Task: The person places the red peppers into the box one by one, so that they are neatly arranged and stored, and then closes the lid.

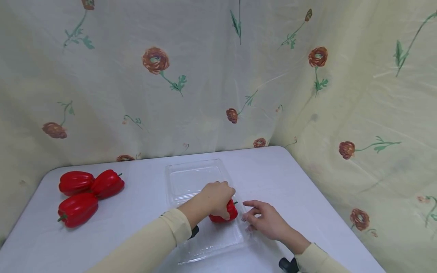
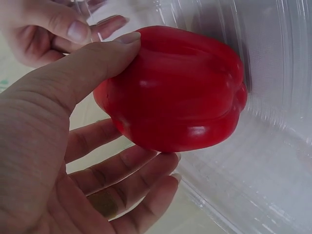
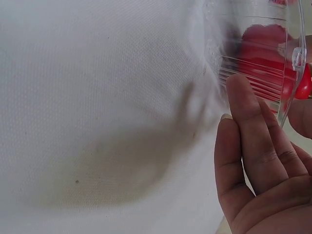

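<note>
A red bell pepper (image 1: 232,211) lies sideways in the near half of a clear plastic clamshell container (image 1: 218,242). My left hand (image 1: 216,199) grips this pepper from above. The left wrist view shows the thumb on one side of the pepper (image 2: 180,90) and the fingers of the left hand (image 2: 44,122) curled along the other. At the container's right side, my right hand (image 1: 268,222) holds the rim between thumb and fingers, with the index finger stretched out above. In the right wrist view, the right hand's fingers (image 3: 258,151) lie against the outside of the clear wall.
Three more red bell peppers (image 1: 77,209) lie grouped at the left of the white table (image 1: 136,212). The container's lid half (image 1: 194,176) lies folded back flat toward the far edge. A flower-patterned curtain (image 1: 205,76) hangs behind and to the right.
</note>
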A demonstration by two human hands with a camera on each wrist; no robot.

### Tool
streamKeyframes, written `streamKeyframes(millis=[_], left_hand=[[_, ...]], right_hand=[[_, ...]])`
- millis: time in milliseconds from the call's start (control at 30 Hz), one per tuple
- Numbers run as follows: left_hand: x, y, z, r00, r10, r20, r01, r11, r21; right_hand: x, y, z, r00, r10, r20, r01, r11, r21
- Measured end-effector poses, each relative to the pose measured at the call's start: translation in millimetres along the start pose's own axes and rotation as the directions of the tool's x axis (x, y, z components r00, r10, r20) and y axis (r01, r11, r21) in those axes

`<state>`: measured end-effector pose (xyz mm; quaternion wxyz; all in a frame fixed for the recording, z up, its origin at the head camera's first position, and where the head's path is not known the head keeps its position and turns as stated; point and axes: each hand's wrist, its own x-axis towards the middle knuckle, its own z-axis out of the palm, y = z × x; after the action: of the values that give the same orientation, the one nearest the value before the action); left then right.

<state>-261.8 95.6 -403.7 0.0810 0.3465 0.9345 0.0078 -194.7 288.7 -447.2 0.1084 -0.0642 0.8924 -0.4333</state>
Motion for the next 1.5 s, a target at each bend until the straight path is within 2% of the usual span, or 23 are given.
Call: streamKeyframes(millis=[233,500,700,900,1233,1500], left_hand=[[1.3,2.1,1.4,1.000,0.010,-0.007,-0.010,0.999,0.035],[-0.2,3.9,2.6,1.000,0.007,-0.011,-0.007,0.999,0.037],[-2.7,1.6,3.4,1.000,0.003,-0.016,-0.003,0.999,0.035],[-3.9,-1.5,4.2,0.999,0.028,-0.027,-0.027,0.999,0.032],[-9.5,-11.7,-0.1,0.998,0.049,-0.026,-0.050,0.998,-0.046],[-16.0,-30.4,-1.2,1.000,0.009,-0.005,-0.010,0.988,-0.152]], right_hand=[[-0.7,-1.3,0.3,1.000,-0.007,-0.001,0.007,1.000,0.007],[-0.1,0.9,1.9,0.999,-0.035,-0.017,0.035,0.999,-0.009],[-0.3,0.2,2.6,0.999,-0.035,-0.018,0.035,0.999,-0.020],[-1.1,-0.8,2.6,0.999,-0.029,-0.023,0.028,0.999,-0.027],[-1.8,-1.6,4.0,0.999,-0.009,-0.031,0.008,0.999,-0.040],[0.0,-1.5,5.4,0.999,0.017,-0.047,-0.021,0.997,-0.078]])
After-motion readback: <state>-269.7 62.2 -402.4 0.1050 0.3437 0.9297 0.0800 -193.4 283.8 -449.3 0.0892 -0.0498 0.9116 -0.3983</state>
